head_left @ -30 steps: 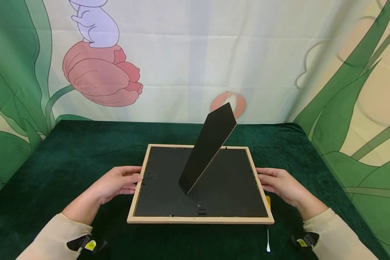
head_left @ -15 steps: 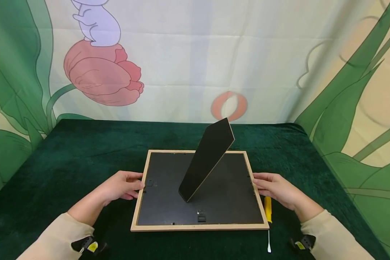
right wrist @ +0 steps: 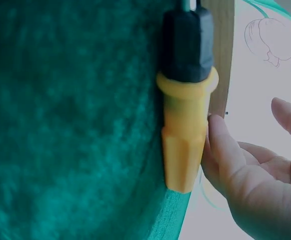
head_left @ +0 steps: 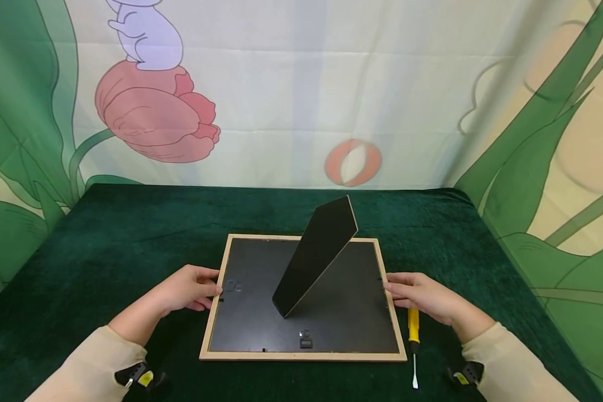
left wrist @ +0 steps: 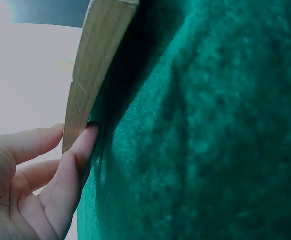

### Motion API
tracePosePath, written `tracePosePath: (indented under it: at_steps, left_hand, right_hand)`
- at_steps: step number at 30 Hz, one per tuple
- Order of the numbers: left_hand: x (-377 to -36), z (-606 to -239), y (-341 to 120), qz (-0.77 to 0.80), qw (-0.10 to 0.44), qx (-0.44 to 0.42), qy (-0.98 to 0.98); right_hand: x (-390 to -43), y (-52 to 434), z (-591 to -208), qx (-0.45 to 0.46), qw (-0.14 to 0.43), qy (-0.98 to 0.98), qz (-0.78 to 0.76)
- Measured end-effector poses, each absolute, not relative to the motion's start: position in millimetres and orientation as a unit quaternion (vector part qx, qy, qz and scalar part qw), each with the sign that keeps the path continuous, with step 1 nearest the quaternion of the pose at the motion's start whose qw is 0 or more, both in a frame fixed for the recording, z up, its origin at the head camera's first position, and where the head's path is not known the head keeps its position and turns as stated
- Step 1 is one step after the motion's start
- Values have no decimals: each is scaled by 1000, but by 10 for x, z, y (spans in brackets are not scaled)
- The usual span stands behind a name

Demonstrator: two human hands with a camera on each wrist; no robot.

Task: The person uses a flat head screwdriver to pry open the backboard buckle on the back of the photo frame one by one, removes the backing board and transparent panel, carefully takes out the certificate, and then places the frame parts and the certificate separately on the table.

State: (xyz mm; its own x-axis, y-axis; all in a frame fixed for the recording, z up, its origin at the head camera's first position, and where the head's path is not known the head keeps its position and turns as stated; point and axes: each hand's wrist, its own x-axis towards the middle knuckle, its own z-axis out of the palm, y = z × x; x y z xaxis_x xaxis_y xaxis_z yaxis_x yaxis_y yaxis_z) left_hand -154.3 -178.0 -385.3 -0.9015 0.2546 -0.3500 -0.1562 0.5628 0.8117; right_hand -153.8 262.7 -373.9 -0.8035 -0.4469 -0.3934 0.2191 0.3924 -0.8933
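A picture frame (head_left: 304,356) with a pale wooden border lies back side up on dark green cloth. Its black stand (head_left: 315,257) is folded out and slants upward from the backing. At the left border my left hand (head_left: 188,287) pinches the wood; in the left wrist view the thumb is at the upper edge and a fingertip is below. My right hand (head_left: 424,296) is at the opposite border. In the right wrist view its fingertips touch the wooden side while the thumb is raised apart from it. A yellow-handled screwdriver (head_left: 414,329) lies just right of the frame.
The green cloth (head_left: 130,240) covers the table up to its back edge. Behind it hangs a printed curtain (head_left: 281,111) with flowers and leaves. Beside the right hand, the screwdriver handle (right wrist: 185,135) lies close along the frame's side.
The frame has come down and toward me, its right side shifting left, with both hands following. More of the screwdriver now shows beside it. The stand's tip sits lower in view.
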Motion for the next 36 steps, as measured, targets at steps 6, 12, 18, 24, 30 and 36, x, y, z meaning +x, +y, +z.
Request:
tracePosePath:
  at_steps: [6, 12, 18, 24, 30, 36]
  left_hand:
    - [-1552, -3872, -1771, 453, 216, 22, 865]
    - [-1544, -3875, -1762, 437, 216, 21, 873]
    - [-1558, -3882, -1746, 414, 208, 32, 886]
    - [-1540, -3874, -1712, 382, 179, 51, 905]
    - [-1519, -3842, -1668, 347, 145, 53, 925]
    - [-1523, -3799, -1680, 321, 138, 62, 935]
  right_hand:
    - [-1550, 2615, -3738, -83, 307, 783, -535]
    - [-1536, 2591, -3725, -92, 298, 794, -522]
    - [-1522, 2586, -3723, -86, 297, 793, -525]
    - [-1519, 2571, -3714, -86, 296, 801, -514]
    - [-1497, 2529, -3687, -90, 283, 821, -487]
    - [-1485, 2492, -3674, -88, 273, 837, -467]
